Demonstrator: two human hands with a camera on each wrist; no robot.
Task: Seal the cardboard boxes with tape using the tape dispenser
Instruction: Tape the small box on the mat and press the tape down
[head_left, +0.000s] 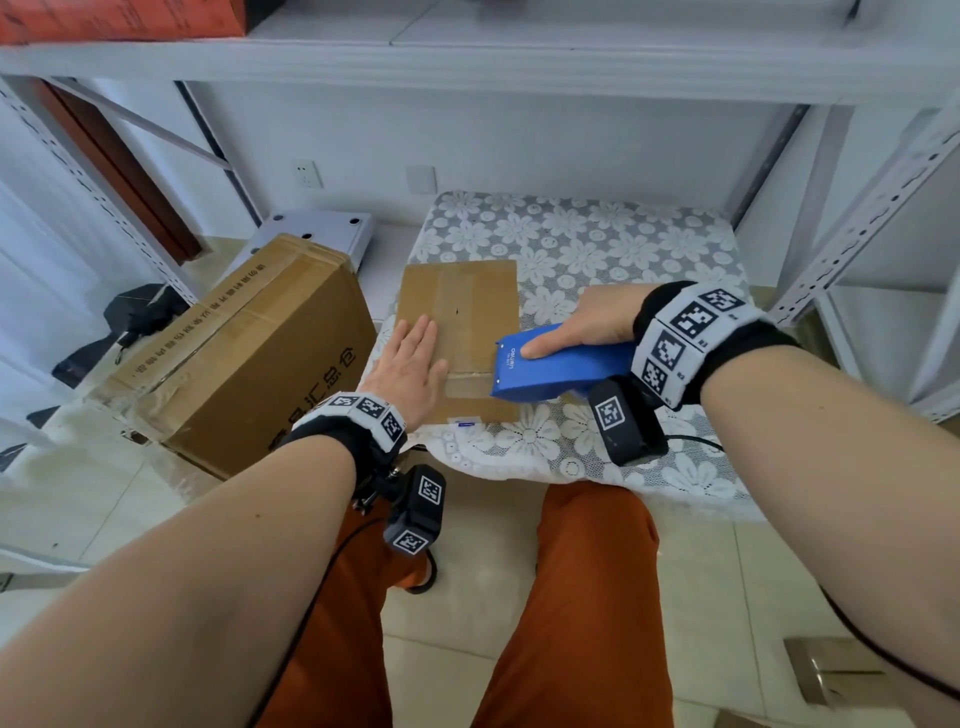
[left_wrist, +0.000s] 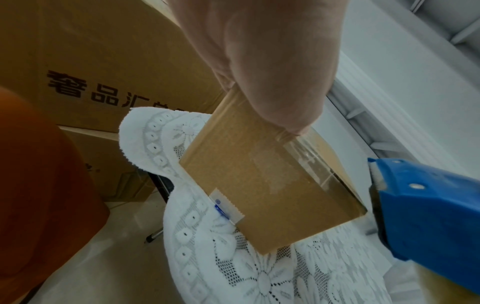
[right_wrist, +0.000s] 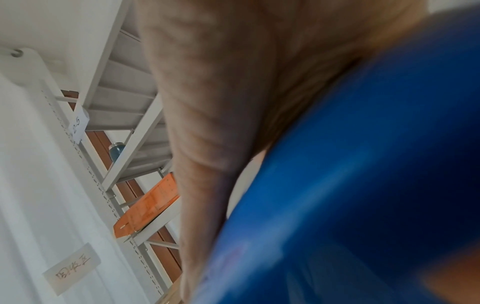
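A small flat cardboard box (head_left: 462, 306) lies on the lace-covered table (head_left: 623, 249), with clear tape running along its middle seam. My left hand (head_left: 410, 358) lies flat with straight fingers on the box's left half; in the left wrist view the palm (left_wrist: 259, 61) presses the box (left_wrist: 246, 185) down. My right hand (head_left: 582, 327) grips a blue tape dispenser (head_left: 561, 364), thumb on top, its front end at the box's near right corner. The dispenser's toothed front (left_wrist: 415, 205) sits just beyond the box edge. In the right wrist view the blue dispenser (right_wrist: 363, 164) fills the frame beside my hand (right_wrist: 221, 102).
A large cardboard box (head_left: 244, 353) with printed characters stands on the floor left of the table. Metal shelving (head_left: 467, 57) rises above and at the right (head_left: 883, 208). My orange-trousered legs (head_left: 571, 597) are below the table's near edge. A white board (head_left: 317, 228) lies behind the large box.
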